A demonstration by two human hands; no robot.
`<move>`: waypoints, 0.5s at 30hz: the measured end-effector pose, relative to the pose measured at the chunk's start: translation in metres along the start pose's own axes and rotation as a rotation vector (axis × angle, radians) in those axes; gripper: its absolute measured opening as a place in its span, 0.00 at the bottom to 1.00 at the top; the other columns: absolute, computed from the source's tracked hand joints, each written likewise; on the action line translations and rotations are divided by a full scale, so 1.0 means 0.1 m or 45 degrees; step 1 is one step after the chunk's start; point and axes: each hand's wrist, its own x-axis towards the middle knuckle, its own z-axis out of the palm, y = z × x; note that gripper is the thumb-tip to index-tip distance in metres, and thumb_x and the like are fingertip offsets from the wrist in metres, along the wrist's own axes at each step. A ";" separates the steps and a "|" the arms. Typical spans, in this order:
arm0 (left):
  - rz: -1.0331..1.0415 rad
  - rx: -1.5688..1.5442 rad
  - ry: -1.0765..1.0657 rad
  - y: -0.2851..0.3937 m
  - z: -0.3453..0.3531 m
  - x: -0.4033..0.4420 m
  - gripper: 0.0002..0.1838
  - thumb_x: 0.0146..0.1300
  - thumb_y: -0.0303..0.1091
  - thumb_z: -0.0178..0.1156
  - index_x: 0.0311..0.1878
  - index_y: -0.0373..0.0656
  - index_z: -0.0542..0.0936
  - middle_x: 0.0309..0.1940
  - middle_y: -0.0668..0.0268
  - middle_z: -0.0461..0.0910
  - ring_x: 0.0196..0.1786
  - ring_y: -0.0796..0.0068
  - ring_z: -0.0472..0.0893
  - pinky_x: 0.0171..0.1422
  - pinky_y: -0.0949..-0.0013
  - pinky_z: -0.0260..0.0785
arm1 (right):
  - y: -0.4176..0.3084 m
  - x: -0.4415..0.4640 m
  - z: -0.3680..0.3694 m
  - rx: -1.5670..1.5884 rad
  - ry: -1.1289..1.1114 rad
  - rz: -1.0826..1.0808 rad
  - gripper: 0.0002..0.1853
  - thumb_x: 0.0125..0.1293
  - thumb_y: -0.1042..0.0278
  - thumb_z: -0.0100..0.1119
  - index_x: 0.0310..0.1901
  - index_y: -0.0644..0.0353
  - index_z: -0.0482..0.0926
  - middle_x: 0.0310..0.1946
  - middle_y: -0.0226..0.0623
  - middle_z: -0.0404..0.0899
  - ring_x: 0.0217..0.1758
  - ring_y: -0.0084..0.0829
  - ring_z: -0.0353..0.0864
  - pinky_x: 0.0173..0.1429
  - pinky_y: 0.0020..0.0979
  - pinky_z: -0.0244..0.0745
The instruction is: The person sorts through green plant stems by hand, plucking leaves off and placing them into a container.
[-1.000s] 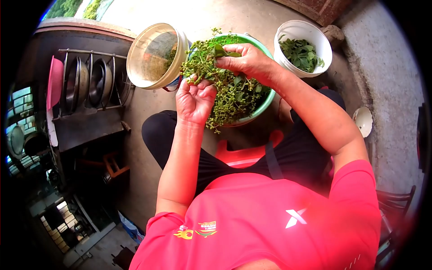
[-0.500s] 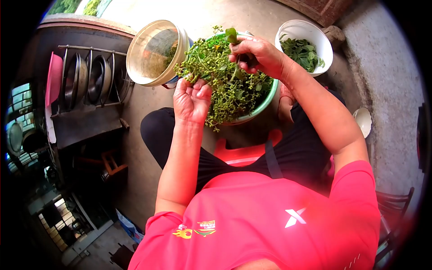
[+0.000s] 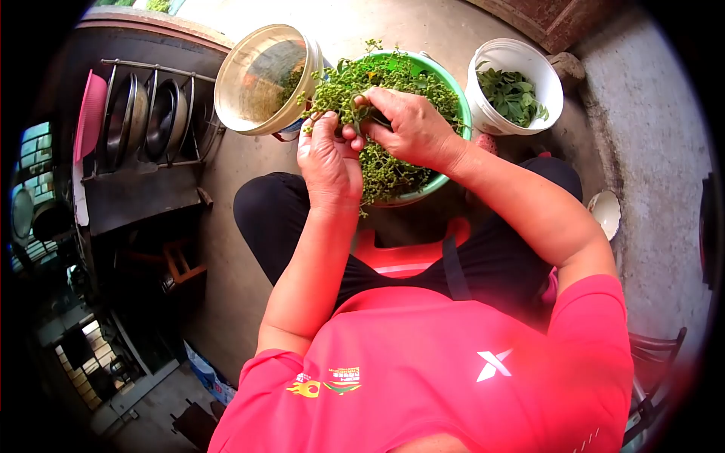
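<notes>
- I am seeing a sprig of green berries [image 3: 336, 98] being held up over the near-left part of a green tub [image 3: 462, 102].
- My left hand [image 3: 332, 162] is pinching the sprig, its thumb and fingertips closing together at the stem.
- My right hand [image 3: 411, 128] is curling in from the other side, its thumb and forefinger nearly meeting at the sprig; something dark is showing between them, and I cannot tell whether they are gripping it.
- Below the hands, more berry clusters [image 3: 396, 170] are filling the tub, a few stems poking past its rim.
- Left of the tub, a cream bucket [image 3: 236, 79] is standing close by, with some green matter showing inside.
- Right of it, a white bucket [image 3: 483, 109] is holding loose green leaves [image 3: 513, 98].
- Nearer my body, a red stool [image 3: 400, 260] is showing between the knees.
- Farther right, a pale bowl [image 3: 604, 214] is lying tilted near the wall [image 3: 657, 151].
- Far left, a rack [image 3: 155, 66] is holding pans on edge.
</notes>
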 end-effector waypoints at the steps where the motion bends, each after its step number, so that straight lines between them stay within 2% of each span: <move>1: 0.003 -0.004 0.015 -0.02 0.00 0.00 0.04 0.63 0.25 0.52 0.39 0.43 0.70 0.28 0.69 0.72 0.25 0.78 0.71 0.24 0.73 0.65 | 0.01 0.00 0.00 0.000 0.000 0.002 0.10 0.57 0.68 0.59 0.40 0.61 0.76 0.34 0.43 0.80 0.36 0.42 0.82 0.37 0.34 0.78; 3: -0.014 -0.007 0.005 -0.02 0.01 -0.02 0.03 0.63 0.24 0.52 0.39 0.43 0.70 0.28 0.70 0.72 0.25 0.78 0.71 0.23 0.74 0.64 | 0.05 0.01 -0.02 -0.246 -0.129 -0.103 0.11 0.57 0.67 0.59 0.40 0.60 0.75 0.33 0.43 0.79 0.35 0.43 0.81 0.38 0.36 0.78; 7: -0.094 0.002 0.003 -0.01 0.00 -0.03 0.04 0.62 0.24 0.53 0.38 0.43 0.70 0.29 0.70 0.71 0.25 0.78 0.70 0.23 0.76 0.62 | 0.08 0.04 -0.05 -0.352 -0.125 -0.105 0.11 0.57 0.66 0.58 0.40 0.60 0.76 0.33 0.43 0.80 0.34 0.42 0.80 0.37 0.35 0.77; 9: -0.109 -0.044 0.057 0.01 -0.08 0.02 0.04 0.62 0.24 0.53 0.38 0.44 0.70 0.29 0.70 0.70 0.26 0.77 0.69 0.24 0.75 0.62 | 0.12 0.07 -0.12 0.147 -0.223 0.073 0.11 0.59 0.65 0.59 0.41 0.60 0.76 0.31 0.41 0.79 0.31 0.35 0.80 0.35 0.31 0.75; 10: -0.121 -0.092 0.110 0.01 -0.13 0.06 0.04 0.61 0.24 0.53 0.38 0.44 0.70 0.29 0.70 0.69 0.26 0.77 0.69 0.24 0.74 0.61 | 0.15 0.08 -0.17 0.394 -0.245 0.326 0.11 0.63 0.63 0.58 0.43 0.60 0.77 0.28 0.32 0.79 0.28 0.24 0.77 0.34 0.26 0.72; 12: -0.160 -0.186 0.123 0.02 -0.23 0.14 0.05 0.61 0.24 0.54 0.38 0.45 0.70 0.29 0.70 0.69 0.28 0.75 0.68 0.24 0.73 0.61 | 0.18 0.10 -0.27 0.867 -0.281 0.548 0.09 0.69 0.63 0.52 0.46 0.56 0.75 0.22 0.20 0.69 0.23 0.13 0.66 0.25 0.18 0.63; 13: -0.170 -0.189 0.138 0.02 -0.24 0.15 0.05 0.61 0.24 0.54 0.38 0.45 0.70 0.30 0.70 0.69 0.28 0.75 0.68 0.24 0.74 0.61 | 0.15 0.09 -0.33 0.981 -0.265 0.728 0.09 0.69 0.60 0.52 0.46 0.52 0.75 0.22 0.18 0.68 0.20 0.09 0.60 0.23 0.14 0.55; 15: -0.208 -0.227 0.149 0.05 -0.29 0.20 0.06 0.60 0.24 0.55 0.38 0.45 0.70 0.30 0.70 0.68 0.28 0.74 0.68 0.24 0.74 0.61 | 0.23 0.09 -0.36 1.143 -0.212 0.892 0.08 0.68 0.61 0.53 0.44 0.53 0.74 0.23 0.20 0.68 0.21 0.10 0.61 0.23 0.15 0.55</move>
